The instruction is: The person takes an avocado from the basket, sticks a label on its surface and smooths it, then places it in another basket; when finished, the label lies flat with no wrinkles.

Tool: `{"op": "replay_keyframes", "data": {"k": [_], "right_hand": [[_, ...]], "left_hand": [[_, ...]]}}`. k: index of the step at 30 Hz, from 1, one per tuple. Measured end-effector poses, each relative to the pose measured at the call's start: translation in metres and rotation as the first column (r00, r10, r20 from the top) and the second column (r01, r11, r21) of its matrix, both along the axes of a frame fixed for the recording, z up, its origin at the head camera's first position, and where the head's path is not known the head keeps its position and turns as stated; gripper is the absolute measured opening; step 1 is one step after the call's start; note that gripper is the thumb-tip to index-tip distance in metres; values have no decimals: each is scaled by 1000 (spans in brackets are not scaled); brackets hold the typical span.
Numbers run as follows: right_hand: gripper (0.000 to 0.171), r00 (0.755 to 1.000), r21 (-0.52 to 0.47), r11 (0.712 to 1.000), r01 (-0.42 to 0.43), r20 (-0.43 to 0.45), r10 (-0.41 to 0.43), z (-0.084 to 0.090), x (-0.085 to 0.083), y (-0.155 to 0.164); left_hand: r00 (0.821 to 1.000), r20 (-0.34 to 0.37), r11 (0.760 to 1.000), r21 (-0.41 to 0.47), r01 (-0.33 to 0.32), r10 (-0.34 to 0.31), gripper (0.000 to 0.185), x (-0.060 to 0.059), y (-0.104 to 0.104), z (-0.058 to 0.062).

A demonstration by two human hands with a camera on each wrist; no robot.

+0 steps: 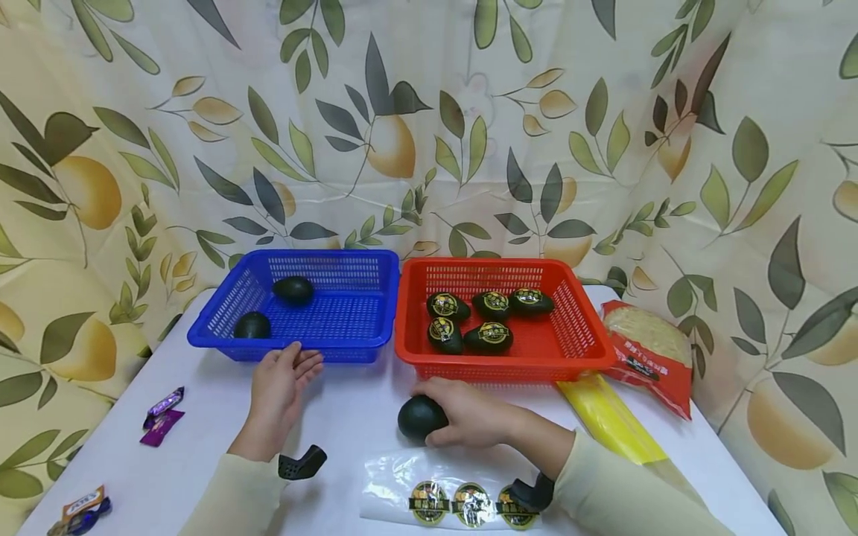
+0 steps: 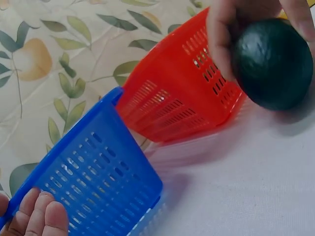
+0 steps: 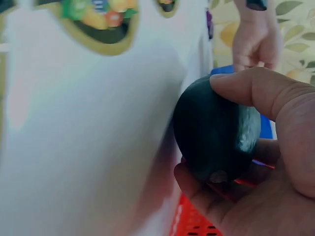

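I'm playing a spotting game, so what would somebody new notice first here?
Probably the bright blue basket and red basket, side by side at the back of the white table. Next, perhaps, the five stickered avocados inside the red one. Then the right hand, holding a dark avocado in front of that basket.

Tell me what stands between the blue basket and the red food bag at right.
In the head view, the red basket stands between the blue basket and the bag, with five stickered avocados in it.

Eight avocados [image 1: 421, 418], two baskets [image 1: 355, 344], two hands [image 1: 276, 387], one sticker sheet [image 1: 389, 484], two large packets [image 1: 650, 339]
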State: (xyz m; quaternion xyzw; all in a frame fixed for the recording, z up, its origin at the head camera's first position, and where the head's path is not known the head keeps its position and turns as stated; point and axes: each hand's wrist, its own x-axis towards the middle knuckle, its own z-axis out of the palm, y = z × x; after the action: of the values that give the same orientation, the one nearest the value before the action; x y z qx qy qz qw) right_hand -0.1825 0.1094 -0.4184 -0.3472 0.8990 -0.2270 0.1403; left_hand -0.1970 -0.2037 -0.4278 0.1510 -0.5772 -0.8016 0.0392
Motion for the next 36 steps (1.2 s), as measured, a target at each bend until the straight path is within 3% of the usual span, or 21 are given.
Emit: {"op": "replay_keyframes", "data": {"k": [6,9,11,12,14,15,17,19,20,21,22,24,26,30,33,36], "right_hand": [[71,1000,-9,1000,21,-18,-21,-7,4,4],[74,999,-4,1000,31,-12,-31,-7,5,6],[75,999,-6,999,38,-7,-38,-7,5,7],[75,999,-9,999,42,-4,-42,-7,5,7],[76,999,-20,999,44,-7,-44,-7,5,7],[76,999,-27,999,43,-11,-43,-7,5,7],[76,999,-38,998,44,-19,-45,-6,5,8],[77,999,-44,998,48,-17,-49,-6,6,8],[77,999,-47,998,51,-17,-51,-6,6,9],[77,998,-47,997,57,-12,-58,-6,7,9],[77,998,-45,997,63,-10,-63,-6,7,9],[77,997,-46,996,72,-3,-72,-6,8,10],[76,997,-53,996,75,-1,-75,-6,9,11],[74,997,-62,995,76,14,-75,-6,10,12],[75,997,-64,995,79,20,-78,-5,10,12],[76,997,-65,995,79,7,-78,-5,10,12]], "left_hand": [[998,37,999,-12,43,-42,33,4,1,-3],[991,60,986,-106,127,-122,42,13,12,-7],[978,55,951,-228,208,-201,41,23,22,-10],[968,45,917,-312,248,-247,37,29,28,-11],[940,25,812,-496,307,-340,27,43,41,-13],[922,22,738,-592,323,-386,22,50,47,-13],[880,32,556,-764,326,-473,14,65,57,-12],[838,70,375,-872,315,-541,12,78,66,-11],[816,91,296,-905,307,-570,12,84,70,-10],[797,112,228,-926,300,-594,13,89,74,-9],[777,125,179,-939,294,-617,15,93,77,-9],[744,150,106,-953,284,-652,19,100,82,-8],[717,190,48,-954,297,-670,24,103,85,-7],[676,286,-36,-933,359,-679,36,102,85,-9],[656,329,-60,-916,397,-680,39,101,84,-12],[648,316,-55,-919,389,-693,38,101,83,-16]]}}
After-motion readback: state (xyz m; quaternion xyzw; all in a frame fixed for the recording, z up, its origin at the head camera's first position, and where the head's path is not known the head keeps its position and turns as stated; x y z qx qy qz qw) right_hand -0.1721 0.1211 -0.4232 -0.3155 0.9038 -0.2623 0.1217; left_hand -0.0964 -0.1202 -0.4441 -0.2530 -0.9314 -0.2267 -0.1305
